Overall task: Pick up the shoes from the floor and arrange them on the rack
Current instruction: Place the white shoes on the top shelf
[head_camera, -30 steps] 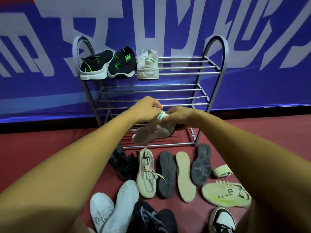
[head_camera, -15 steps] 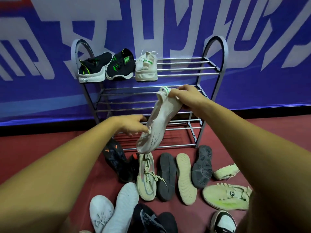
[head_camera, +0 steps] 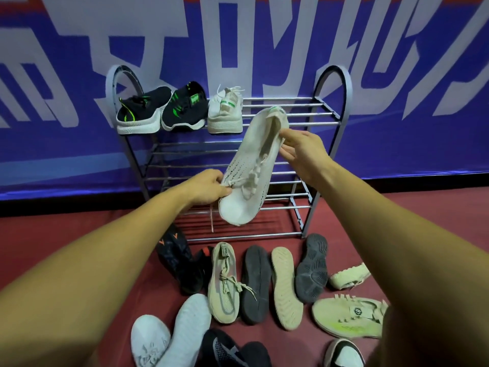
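Observation:
I hold a cream knit shoe [head_camera: 248, 178] in the air in front of the metal rack [head_camera: 328, 112], heel up near the top shelf, toe down. My right hand [head_camera: 304, 152] pinches its collar; my left hand [head_camera: 209, 188] grips its laces near the toe. On the top shelf stand two black shoes with green marks [head_camera: 144, 111] [head_camera: 185, 109] and a matching cream shoe [head_camera: 225, 112]. The lower shelves are bare. Several shoes lie on the red floor before the rack, among them a beige laced shoe [head_camera: 223, 282].
A blue banner with white characters [head_camera: 264, 35] hangs behind the rack. On the floor lie dark upturned soles [head_camera: 256, 284] [head_camera: 311, 268], a tan sole [head_camera: 285, 287], a yellowish shoe [head_camera: 346, 316], white shoes [head_camera: 169, 335] and a black boot [head_camera: 177, 258].
The cream shoe has risen from the bottom shelf's level to the top shelf's height. My left hand moved from its heel to its laces.

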### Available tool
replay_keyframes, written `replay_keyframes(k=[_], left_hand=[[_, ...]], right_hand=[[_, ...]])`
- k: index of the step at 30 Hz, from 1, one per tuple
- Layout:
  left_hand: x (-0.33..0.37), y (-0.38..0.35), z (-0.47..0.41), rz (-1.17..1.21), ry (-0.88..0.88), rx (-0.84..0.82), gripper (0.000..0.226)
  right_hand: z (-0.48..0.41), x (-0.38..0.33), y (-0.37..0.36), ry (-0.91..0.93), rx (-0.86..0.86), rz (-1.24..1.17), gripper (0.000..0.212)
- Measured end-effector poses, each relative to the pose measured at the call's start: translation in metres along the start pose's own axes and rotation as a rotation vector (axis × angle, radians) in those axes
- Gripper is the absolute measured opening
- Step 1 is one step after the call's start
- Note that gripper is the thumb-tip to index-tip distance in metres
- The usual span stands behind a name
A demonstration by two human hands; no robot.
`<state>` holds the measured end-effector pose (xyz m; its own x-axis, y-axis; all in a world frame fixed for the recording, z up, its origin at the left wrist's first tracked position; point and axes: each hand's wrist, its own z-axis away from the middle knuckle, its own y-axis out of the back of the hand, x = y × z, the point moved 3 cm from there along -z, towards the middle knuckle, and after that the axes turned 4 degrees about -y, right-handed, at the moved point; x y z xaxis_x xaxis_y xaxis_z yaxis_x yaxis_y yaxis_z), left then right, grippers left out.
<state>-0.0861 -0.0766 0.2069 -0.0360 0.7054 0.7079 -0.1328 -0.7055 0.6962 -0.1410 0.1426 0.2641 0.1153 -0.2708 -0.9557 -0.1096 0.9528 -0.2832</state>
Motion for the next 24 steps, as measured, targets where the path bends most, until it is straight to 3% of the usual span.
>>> replay_keyframes(k=[5,8,12,15,19,24], left_hand=[[0.03,-0.002,-0.006,0.133,-0.056,0.107,0.019],[0.051,-0.005,-0.015,0.389,-0.038,0.206,0.029],[0.068,-0.006,-0.022,0.589,-0.001,0.33,0.027],[0.075,-0.005,-0.028,0.728,0.017,0.363,0.028],[0.083,-0.001,-0.034,0.927,0.062,0.348,0.017],[0.089,-0.002,-0.032,1.046,0.072,0.261,0.01]], right_hand=[[0.002,0.002,0.008,-0.018,0.003,0.055,0.028],[0.005,0.004,0.005,-0.071,0.033,0.176,0.037],[0.009,0.0,0.004,-0.016,0.021,0.269,0.027],[0.004,0.004,0.006,0.034,0.027,0.411,0.036],[0.001,0.003,0.006,0.002,0.061,0.268,0.059],[-0.002,0.0,0.011,-0.03,0.037,0.119,0.033]])
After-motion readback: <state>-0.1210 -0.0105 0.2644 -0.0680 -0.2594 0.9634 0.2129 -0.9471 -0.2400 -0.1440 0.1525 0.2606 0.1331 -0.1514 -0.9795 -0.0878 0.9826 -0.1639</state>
